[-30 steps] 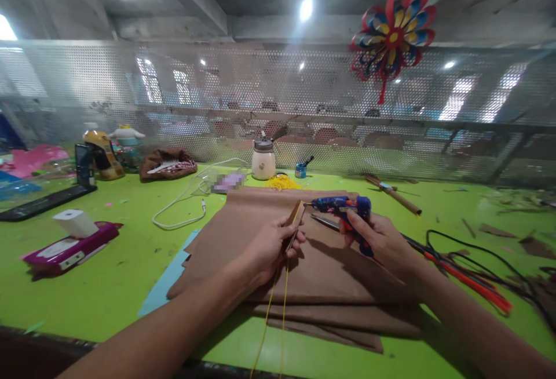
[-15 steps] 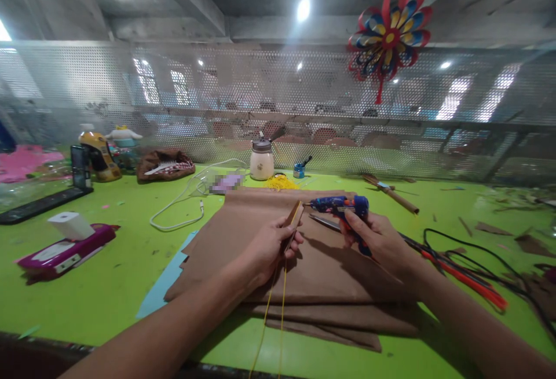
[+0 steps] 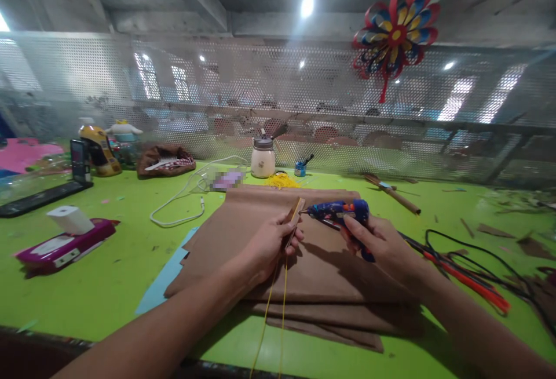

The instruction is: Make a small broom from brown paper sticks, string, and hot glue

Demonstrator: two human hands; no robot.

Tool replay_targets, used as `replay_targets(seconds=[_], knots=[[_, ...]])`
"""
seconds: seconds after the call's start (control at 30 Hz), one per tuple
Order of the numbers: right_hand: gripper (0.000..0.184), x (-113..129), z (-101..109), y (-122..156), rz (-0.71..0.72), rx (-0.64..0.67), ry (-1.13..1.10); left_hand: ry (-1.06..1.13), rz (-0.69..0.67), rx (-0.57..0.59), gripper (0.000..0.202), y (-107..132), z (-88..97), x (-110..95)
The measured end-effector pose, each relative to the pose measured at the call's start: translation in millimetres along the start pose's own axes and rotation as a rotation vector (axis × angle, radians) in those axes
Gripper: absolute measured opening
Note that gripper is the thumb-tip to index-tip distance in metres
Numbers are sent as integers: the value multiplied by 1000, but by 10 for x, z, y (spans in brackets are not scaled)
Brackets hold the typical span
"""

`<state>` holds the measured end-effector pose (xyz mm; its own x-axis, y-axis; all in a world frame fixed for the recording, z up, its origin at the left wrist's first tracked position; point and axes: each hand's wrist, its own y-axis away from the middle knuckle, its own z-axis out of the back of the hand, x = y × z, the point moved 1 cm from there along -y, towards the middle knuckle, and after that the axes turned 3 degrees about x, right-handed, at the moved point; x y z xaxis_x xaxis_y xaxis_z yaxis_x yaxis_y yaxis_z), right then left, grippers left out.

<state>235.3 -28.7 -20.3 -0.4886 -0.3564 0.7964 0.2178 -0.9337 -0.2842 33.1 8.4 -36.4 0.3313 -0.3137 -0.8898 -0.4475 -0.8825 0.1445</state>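
Closed around a narrow brown strip [image 3: 296,212], my left hand [image 3: 275,244] holds it upright and tilted over the stacked brown sheets [image 3: 256,217]. Two ends of yellow string [image 3: 284,303] hang down from that hand. My right hand [image 3: 376,240] grips a dark blue glue gun [image 3: 341,211], its nozzle pointing left at the strip's edge, touching it or very close. A dark metal tool [image 3: 330,224], partly hidden behind the glue gun, lies on the sheets.
On the green table [image 3: 130,263] stand a bottle [image 3: 263,159], a small blue jar [image 3: 300,168] and a purple power strip [image 3: 65,246]. Yellow string [image 3: 281,180] lies behind the sheets. Black cable [image 3: 460,269] coils at right beside orange-red handles [image 3: 482,286]. A pinwheel [image 3: 396,35] hangs above.
The glue gun's nozzle has moved from near the strip's top end to lower along its edge. My left hand keeps its hold, and the view has shifted slightly.
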Motion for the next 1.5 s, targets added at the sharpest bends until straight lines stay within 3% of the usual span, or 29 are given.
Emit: replay_targets(seconds=[0.23,0.53,0.77,1.07,1.33,1.5], knots=[[37,-30,45,-39,-54,-84,-283,-29,21,13,12,-3,5,29],[35,-102,54,-58,-131,-64,-491,-61,-24,18,15,0,-6,9],[35,-180,57,-58,-149,-3,-530,-55,-49,40,16,-9,18,3],[41,-80,54,-31,-155,122,-445,-43,-45,40,17,-7,21,-17],[33,-200,110,-81,-87,4,-554,-37,-21,50,15,-9,7,17],[33,-224,97,-104,-112,1,-571,-70,-28,58,15,5,1,16]])
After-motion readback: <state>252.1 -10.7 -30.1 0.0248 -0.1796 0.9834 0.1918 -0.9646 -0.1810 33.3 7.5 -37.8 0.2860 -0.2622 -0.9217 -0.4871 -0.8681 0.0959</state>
